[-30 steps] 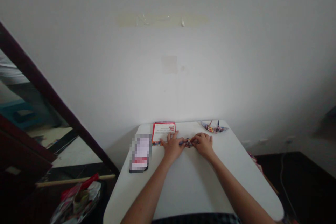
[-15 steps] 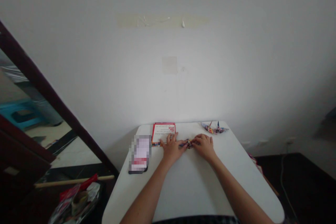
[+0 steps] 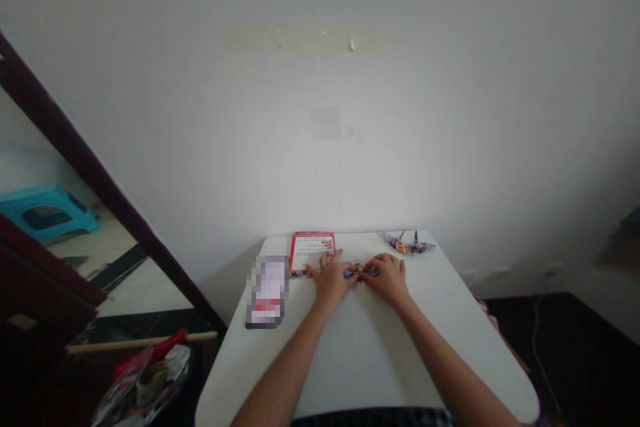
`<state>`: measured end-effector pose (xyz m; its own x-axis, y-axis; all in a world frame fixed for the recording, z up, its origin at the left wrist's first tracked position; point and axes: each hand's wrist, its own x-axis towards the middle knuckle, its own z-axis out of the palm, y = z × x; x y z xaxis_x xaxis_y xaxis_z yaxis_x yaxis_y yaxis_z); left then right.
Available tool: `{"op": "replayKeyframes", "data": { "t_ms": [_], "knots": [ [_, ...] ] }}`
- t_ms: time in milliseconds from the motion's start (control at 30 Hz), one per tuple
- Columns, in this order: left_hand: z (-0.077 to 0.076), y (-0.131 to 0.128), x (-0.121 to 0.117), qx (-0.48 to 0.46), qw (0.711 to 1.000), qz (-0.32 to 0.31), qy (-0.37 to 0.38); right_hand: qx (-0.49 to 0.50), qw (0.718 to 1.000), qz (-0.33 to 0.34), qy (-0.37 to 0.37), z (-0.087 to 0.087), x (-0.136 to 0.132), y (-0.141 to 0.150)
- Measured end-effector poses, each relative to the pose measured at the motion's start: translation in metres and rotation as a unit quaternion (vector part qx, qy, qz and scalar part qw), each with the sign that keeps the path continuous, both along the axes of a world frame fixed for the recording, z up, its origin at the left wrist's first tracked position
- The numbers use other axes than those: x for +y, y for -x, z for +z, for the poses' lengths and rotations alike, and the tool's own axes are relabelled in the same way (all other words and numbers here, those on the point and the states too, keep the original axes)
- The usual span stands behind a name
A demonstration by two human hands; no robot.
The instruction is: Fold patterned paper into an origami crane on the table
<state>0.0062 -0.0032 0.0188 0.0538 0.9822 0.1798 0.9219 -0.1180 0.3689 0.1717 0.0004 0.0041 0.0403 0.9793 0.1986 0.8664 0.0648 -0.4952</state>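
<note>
A small piece of folded, multicoloured printed paper [image 3: 359,269] is between my two hands, low over the white table [image 3: 360,353]. My left hand [image 3: 331,280] pinches its left side with the thumb side, while its other fingers spread over the lower edge of a red-bordered printed sheet [image 3: 310,250]. My right hand [image 3: 388,276] is closed, its fingertips pinching the paper's right side. My fingers cover part of the paper, so its exact folds are hard to make out. Beyond my right hand, folded paper cranes [image 3: 410,247] rest near the table's back edge.
A phone [image 3: 267,293], its screen blurred, lies at the table's left edge. The white wall [image 3: 425,147] rises behind the table. On the floor at left stands an open bag of odds and ends [image 3: 150,387], near a dark-framed mirror [image 3: 125,213].
The folded paper has shifted slightly between my fingers, and more of it shows around the right fingertips. Both hands stay nearly in place. The view has shifted a little.
</note>
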Motion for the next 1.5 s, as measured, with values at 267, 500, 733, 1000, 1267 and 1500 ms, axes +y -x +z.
{"op": "replayKeyframes", "data": {
  "t_ms": [267,500,733,1000,1267,1500],
  "knots": [
    [0.003,0.005,0.006,-0.004,0.999,-0.004,0.033,0.0,0.999,0.0,0.042,0.003,0.005,-0.001],
    [0.0,0.012,0.01,0.006,0.998,-0.018,0.053,0.02,0.998,0.005,0.066,0.003,0.008,-0.004],
    [0.001,0.016,0.011,0.011,0.998,-0.026,0.065,0.032,0.997,0.008,0.069,0.004,0.009,-0.008],
    [-0.007,0.02,0.005,0.027,0.998,-0.043,0.022,0.028,0.998,0.021,0.045,-0.003,0.009,-0.011],
    [-0.011,0.02,0.002,-0.009,0.999,-0.032,-0.021,0.037,0.997,0.068,-0.013,-0.013,0.007,-0.019],
    [-0.01,0.019,0.001,-0.039,0.997,-0.035,-0.049,0.028,0.994,0.066,-0.088,-0.027,0.01,-0.019]
  ]
}}
